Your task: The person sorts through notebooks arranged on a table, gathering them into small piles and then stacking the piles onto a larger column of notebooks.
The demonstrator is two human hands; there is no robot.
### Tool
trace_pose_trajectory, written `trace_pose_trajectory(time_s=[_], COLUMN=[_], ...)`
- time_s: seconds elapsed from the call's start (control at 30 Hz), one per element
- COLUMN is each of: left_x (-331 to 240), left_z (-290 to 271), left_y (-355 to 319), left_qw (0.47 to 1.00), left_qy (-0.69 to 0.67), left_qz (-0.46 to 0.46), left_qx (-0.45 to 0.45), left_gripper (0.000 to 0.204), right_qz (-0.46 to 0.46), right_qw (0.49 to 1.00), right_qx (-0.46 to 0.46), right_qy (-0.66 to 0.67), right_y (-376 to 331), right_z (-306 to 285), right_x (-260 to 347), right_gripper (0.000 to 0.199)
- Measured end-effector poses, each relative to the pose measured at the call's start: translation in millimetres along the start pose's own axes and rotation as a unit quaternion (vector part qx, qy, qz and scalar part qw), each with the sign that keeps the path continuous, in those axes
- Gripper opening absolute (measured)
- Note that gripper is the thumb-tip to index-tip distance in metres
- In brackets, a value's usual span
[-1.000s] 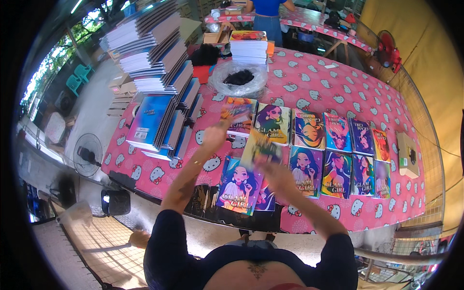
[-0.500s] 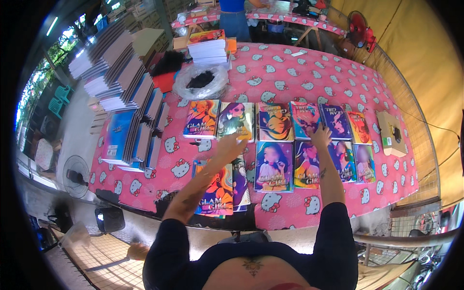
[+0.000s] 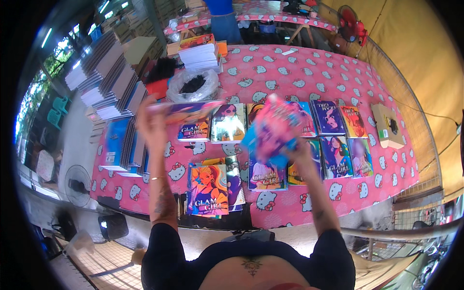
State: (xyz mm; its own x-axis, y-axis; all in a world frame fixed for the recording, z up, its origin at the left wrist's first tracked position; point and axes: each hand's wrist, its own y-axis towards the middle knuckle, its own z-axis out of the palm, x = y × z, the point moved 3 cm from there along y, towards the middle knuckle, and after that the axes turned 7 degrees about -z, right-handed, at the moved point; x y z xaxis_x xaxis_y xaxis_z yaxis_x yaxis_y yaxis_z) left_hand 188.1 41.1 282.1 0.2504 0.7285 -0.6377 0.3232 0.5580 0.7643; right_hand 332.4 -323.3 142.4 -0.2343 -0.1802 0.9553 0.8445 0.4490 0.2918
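Note:
My left hand [image 3: 151, 123] is raised above the table and holds a thin notebook [image 3: 186, 110] edge-on, blurred by motion. My right hand [image 3: 296, 151] grips a pink and blue notebook [image 3: 274, 129] lifted over the middle of the table. Below them, several spiral notebooks with cartoon-girl covers lie in two rows on the pink tablecloth [image 3: 309, 77]. One notebook with a blonde girl [image 3: 209, 189] lies nearest the front edge, on top of others.
Tall stacks of spiral notebooks [image 3: 108, 84] fill the left side. A clear plastic bag with dark contents [image 3: 193, 86] and a white paper stack [image 3: 199, 55] sit at the back. A cardboard box [image 3: 386, 125] lies at the right. A person in blue [image 3: 220, 14] stands beyond the table.
Both hands have risen off the rows; each now holds a notebook in the air. The view has shifted closer to the table.

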Motion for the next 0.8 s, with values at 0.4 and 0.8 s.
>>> trace_pose_trajectory(time_s=[0.4, 0.8], left_x=[53, -67], left_z=[106, 510], left_y=[-179, -314], left_qw=[0.889, 0.877], left_qy=[0.092, 0.181], left_qz=[-0.014, -0.080], left_qx=[0.449, 0.437], left_gripper=[0.053, 0.067], right_qz=[-0.167, 0.161], right_qw=[0.874, 0.738], right_qx=[-0.026, -0.237], right_qy=[-0.455, -0.611], right_y=[-52, 44], right_z=[11, -497], right_x=[-29, -135], right_gripper=[0.046, 0.059])
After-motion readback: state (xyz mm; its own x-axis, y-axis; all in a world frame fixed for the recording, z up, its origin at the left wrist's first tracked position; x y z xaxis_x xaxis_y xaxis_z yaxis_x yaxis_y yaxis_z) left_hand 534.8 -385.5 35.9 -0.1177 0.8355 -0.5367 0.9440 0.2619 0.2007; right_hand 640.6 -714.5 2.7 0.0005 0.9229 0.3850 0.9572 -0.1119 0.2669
